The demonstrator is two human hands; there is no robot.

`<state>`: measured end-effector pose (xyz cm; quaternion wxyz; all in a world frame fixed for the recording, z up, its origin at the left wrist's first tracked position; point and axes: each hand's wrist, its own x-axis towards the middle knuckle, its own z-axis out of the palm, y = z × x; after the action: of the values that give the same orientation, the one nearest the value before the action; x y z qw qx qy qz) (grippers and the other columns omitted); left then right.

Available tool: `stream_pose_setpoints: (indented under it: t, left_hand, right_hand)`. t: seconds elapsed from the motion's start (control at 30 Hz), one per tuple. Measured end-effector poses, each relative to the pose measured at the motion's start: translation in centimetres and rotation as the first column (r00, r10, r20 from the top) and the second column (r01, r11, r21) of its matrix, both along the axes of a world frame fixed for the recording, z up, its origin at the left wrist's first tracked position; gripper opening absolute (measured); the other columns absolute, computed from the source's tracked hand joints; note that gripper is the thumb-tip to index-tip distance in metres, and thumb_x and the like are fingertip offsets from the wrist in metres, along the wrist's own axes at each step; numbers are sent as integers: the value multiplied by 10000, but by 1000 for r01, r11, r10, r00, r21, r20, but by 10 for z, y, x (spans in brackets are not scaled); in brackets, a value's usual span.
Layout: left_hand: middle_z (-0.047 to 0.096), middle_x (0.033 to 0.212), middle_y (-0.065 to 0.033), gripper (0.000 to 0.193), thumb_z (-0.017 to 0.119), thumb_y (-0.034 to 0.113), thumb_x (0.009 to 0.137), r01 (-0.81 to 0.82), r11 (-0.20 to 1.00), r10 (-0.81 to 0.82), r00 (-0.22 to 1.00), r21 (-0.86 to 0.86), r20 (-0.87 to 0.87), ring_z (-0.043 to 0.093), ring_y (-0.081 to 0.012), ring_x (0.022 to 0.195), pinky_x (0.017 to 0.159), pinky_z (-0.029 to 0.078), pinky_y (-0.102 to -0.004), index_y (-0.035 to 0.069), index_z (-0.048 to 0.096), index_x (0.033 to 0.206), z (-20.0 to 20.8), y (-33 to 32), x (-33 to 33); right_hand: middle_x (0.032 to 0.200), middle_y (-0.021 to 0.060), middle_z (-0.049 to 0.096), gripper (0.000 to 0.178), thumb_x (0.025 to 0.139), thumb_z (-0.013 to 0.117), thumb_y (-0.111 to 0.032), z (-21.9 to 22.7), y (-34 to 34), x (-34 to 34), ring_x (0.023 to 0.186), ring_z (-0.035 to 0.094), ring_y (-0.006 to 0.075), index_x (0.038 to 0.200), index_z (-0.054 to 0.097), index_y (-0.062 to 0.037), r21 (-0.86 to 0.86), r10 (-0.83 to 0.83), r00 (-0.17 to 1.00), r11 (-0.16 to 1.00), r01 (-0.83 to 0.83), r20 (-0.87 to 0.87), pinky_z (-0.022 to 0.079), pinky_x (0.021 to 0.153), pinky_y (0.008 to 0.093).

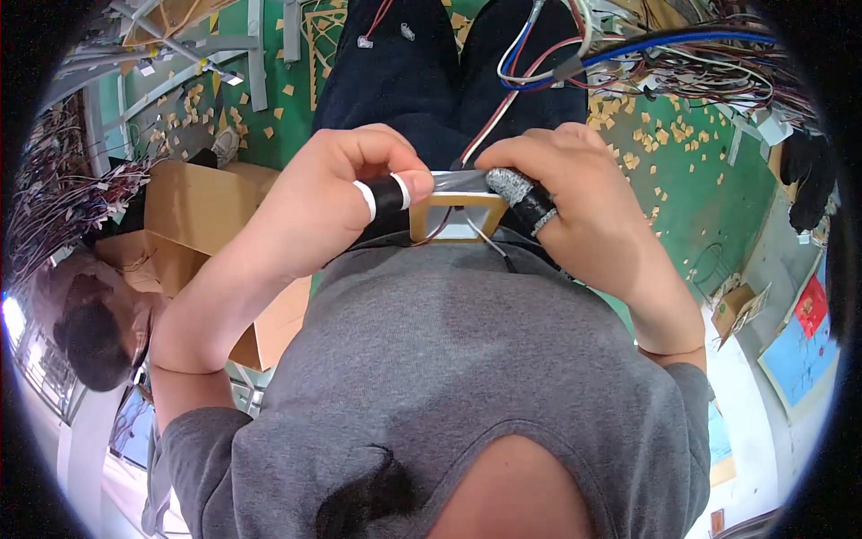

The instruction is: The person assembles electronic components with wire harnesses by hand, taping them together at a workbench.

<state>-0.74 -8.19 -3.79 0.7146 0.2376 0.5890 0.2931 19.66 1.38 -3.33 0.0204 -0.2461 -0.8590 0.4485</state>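
Note:
In front of my lap is a small open box-shaped frame (pixel 419 222), white outside with yellowish inner walls. A shiny grey strip, apparently tape (pixel 460 182), runs along its far edge. My left hand (pixel 328 193) is closed at the strip's left end, thumb against the bent index finger; the thumb is wrapped in black and white tape. At the other end, my right hand (pixel 597 198) grips the frame's right side, its thumb covered in grey fabric and black tape. Thin wires (pixel 485 235) come out of the frame's opening, and a red-and-white cable (pixel 494 121) leaves its far side.
Bundles of wires (pixel 718 76) hang at the far right, and more wires (pixel 63 198) at the left. An open cardboard box (pixel 193 211) stands by my left arm, near another person (pixel 94 332). Yellowish scraps (pixel 669 130) litter the green floor.

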Motion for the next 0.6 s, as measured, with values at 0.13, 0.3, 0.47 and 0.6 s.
stream_pose_setpoints:
  t: [0.13, 0.3, 0.47, 0.6]
  left_hand:
    - [564, 807, -20, 89, 640, 83, 766, 23, 993, -23, 1000, 119, 1, 508, -65, 725, 675, 393, -208, 14, 612, 717, -7, 3, 0]
    - [568, 787, -23, 75, 644, 58, 746, 116, 990, -123, 988, 75, 90, 518, -74, 735, 684, 396, -208, 16, 608, 695, -13, 16, -3]
    - [565, 775, -23, 64, 648, 26, 719, 310, 946, -320, 939, 92, 127, 525, -90, 744, 685, 400, -217, 7, 597, 685, -18, 22, -8]
    - [547, 785, -49, 94, 640, 0, 701, 483, 833, -472, 875, 269, -110, 533, -138, 772, 687, 408, -243, -8, 554, 666, -9, 24, -8]
  right_hand:
    - [795, 67, 607, 237, 689, 538, -5, 1, -5, 2, 724, 532, 248, 912, 585, -70, -60, -66, 997, 996, 64, -29, 345, 717, 312]
    - [767, 66, 605, 202, 684, 540, 3, 2, -4, 4, 692, 523, 246, 871, 581, -62, -109, -44, 999, 993, 46, 18, 343, 712, 304]
    - [759, 68, 605, 210, 654, 551, 24, 1, -5, 3, 676, 523, 245, 846, 579, -58, -148, 12, 1000, 989, -11, 8, 341, 713, 299]
    - [748, 55, 590, 237, 618, 574, 35, 4, -7, 5, 672, 527, 239, 835, 581, -58, -67, 48, 999, 997, -48, 4, 341, 718, 306]
